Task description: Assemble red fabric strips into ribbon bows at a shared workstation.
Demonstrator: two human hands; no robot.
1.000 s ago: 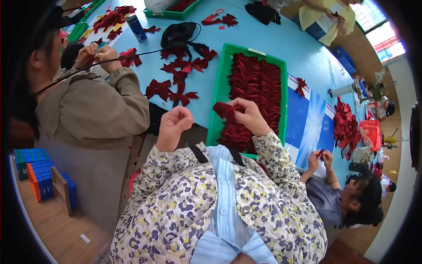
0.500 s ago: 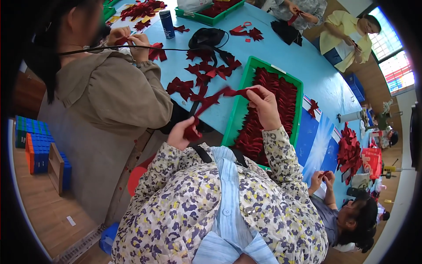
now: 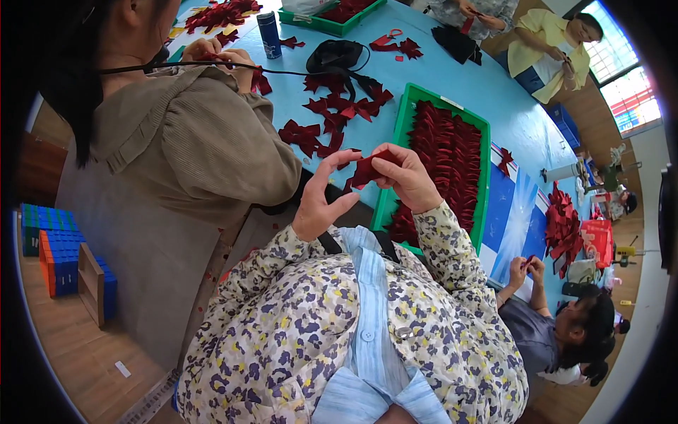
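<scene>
red piece: small dark red fabric piece (image 3: pixel 366 169), held up near the centre of the frame, just left of the green tray
right hand: my right hand (image 3: pixel 409 180) pinches its right end, fingers closed on it
left hand: my left hand (image 3: pixel 321 201) has thumb and curled fingers touching its left end
tray: green tray (image 3: pixel 402 138) holds rows of red pieces, right of centre
table: light blue table (image 3: pixel 494 99), red bows (image 3: pixel 311 134) scattered upper centre
neighbour: person in a tan top (image 3: pixel 191 155) at the left
</scene>
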